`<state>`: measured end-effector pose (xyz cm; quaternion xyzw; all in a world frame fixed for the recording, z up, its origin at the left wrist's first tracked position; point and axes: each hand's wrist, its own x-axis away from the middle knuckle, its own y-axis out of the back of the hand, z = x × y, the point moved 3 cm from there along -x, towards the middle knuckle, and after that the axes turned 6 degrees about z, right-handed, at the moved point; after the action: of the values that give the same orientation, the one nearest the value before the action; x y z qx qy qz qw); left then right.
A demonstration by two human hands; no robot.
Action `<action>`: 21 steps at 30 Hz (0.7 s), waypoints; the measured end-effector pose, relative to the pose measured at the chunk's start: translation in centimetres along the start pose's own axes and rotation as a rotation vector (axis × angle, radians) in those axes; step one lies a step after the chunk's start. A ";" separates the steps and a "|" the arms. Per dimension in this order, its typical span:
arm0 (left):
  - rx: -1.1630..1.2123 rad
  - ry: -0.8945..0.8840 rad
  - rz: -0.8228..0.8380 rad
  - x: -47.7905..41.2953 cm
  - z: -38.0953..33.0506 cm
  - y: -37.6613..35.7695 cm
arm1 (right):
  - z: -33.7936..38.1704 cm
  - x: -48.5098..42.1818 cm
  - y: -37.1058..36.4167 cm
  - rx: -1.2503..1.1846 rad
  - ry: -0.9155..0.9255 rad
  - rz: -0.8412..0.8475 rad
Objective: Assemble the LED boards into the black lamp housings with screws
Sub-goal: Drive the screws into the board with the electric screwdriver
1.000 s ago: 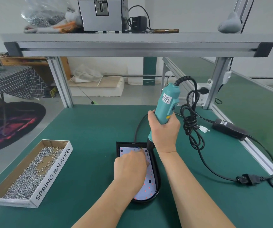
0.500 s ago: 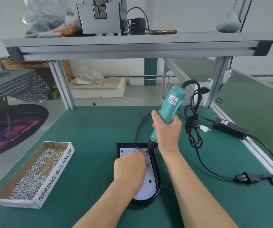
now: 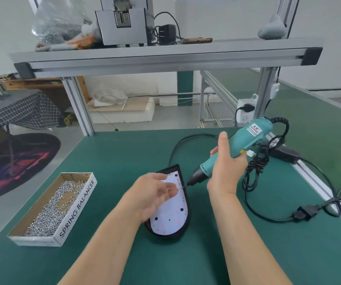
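- The screwdriver in my right hand: teal plastic body, smooth, slight sheen; black nose, duller.
- The LED board: white face, smooth and flat, no glare.
- The lamp housing: black, looks plastic, glossy at the rim.
- The screws: bright silvery metal.
- The box: cardboard, raw brown inside, white printed outside, matt.
- The bench mat: green, matt, smooth.
- The shelf frame: grey metal, satin finish.
- The cable: black, rubbery, dull.
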<state>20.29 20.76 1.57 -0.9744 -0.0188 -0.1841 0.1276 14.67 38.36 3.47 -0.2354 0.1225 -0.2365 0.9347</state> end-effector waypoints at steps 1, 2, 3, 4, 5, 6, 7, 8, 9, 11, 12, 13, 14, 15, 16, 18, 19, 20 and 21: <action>0.162 0.008 0.022 0.4 0.0 0.5 | 0.1 0.3 0.3 -0.008 -0.014 -0.008; 0.239 0.005 0.034 0.8 0.2 1.0 | 0.2 0.7 0.5 -0.017 -0.023 -0.016; 0.265 -0.005 0.046 1.2 0.4 1.4 | 0.3 1.0 0.7 -0.021 -0.029 -0.024; 0.266 -0.016 0.047 1.5 0.7 1.7 | 0.4 1.4 0.8 -0.022 -0.030 -0.035; 0.253 -0.020 0.038 1.8 0.9 2.0 | 0.5 1.7 1.0 -0.019 -0.029 -0.049; 0.236 -0.021 0.029 2.1 1.2 2.1 | 0.7 2.1 1.0 -0.017 -0.028 -0.060; 0.215 -0.023 0.021 2.4 1.4 2.1 | 0.8 2.5 1.1 -0.017 -0.026 -0.070; 0.196 -0.029 0.016 2.5 1.6 2.1 | 1.0 2.8 1.1 -0.021 -0.024 -0.078; 0.185 -0.037 0.020 2.7 1.7 2.1 | 1.2 3.2 1.2 -0.027 -0.021 -0.085; 0.179 -0.047 0.035 2.9 1.9 2.0 | 1.6 3.8 1.1 -0.054 -0.019 -0.091; 0.176 -0.049 0.041 2.9 2.0 2.0 | 1.8 4.2 1.1 -0.074 -0.021 -0.089; 0.172 -0.049 0.040 3.0 2.1 1.9 | 1.9 4.5 1.0 -0.092 -0.022 -0.088; 0.162 -0.046 0.032 3.1 2.3 1.9 | 2.1 4.7 0.9 -0.107 -0.023 -0.087; 0.142 -0.037 0.020 3.1 2.4 1.9 | 2.2 5.0 0.8 -0.120 -0.023 -0.088; 0.113 -0.023 0.005 3.2 2.6 1.9 | 2.3 5.2 0.7 -0.129 -0.022 -0.089; 0.073 0.005 -0.023 3.2 2.9 2.0 | 2.6 5.7 0.6 -0.141 -0.016 -0.093; 0.083 0.021 -0.030 3.2 3.0 2.1 | 2.7 5.9 0.5 -0.147 -0.014 -0.095; 0.110 0.038 -0.026 3.3 3.2 2.1 | 2.8 6.1 0.4 -0.152 -0.014 -0.096; 0.147 0.056 -0.017 3.4 3.3 2.0 | 2.8 6.2 0.3 -0.157 -0.014 -0.095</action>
<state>24.75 19.61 -0.67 -0.9566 -0.0371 -0.2108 0.1979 21.08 36.59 4.98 -0.3152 0.1227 -0.2684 0.9020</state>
